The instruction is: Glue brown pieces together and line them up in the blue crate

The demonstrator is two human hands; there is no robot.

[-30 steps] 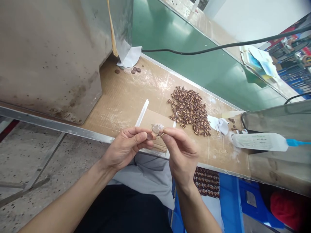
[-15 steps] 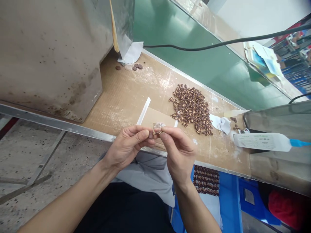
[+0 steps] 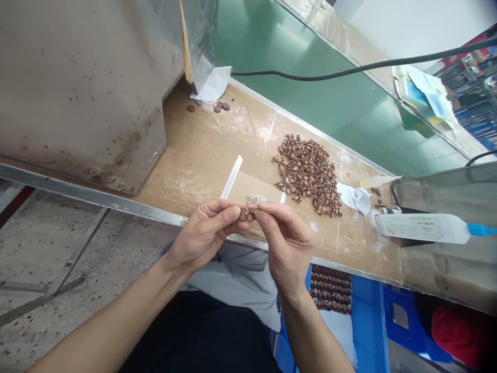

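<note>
Above the front edge of the bench, my left hand (image 3: 205, 228) and my right hand (image 3: 289, 241) meet fingertip to fingertip. Between them they pinch a small brown-and-gold piece (image 3: 248, 213), mostly covered by the fingers, so its exact kind is unclear. Just beyond the fingertips lies a small transparent plastic item (image 3: 256, 199) on a cardboard piece (image 3: 252, 182). Past my right hand spreads a pile of similar small brown-and-gold pieces (image 3: 306, 173).
A cardboard-covered bench top (image 3: 194, 171) runs between metal housings. White bottle with a blue tip (image 3: 423, 228) lies at right, near a crumpled white cloth (image 3: 359, 201). Brown discs (image 3: 223, 106) sit at the back left. Below right, a blue crate (image 3: 368, 321) holds rows of pieces (image 3: 331, 290).
Both hands keep the same pinch on the small piece, with hardly any finger movement. The whole view has shifted slightly.
</note>
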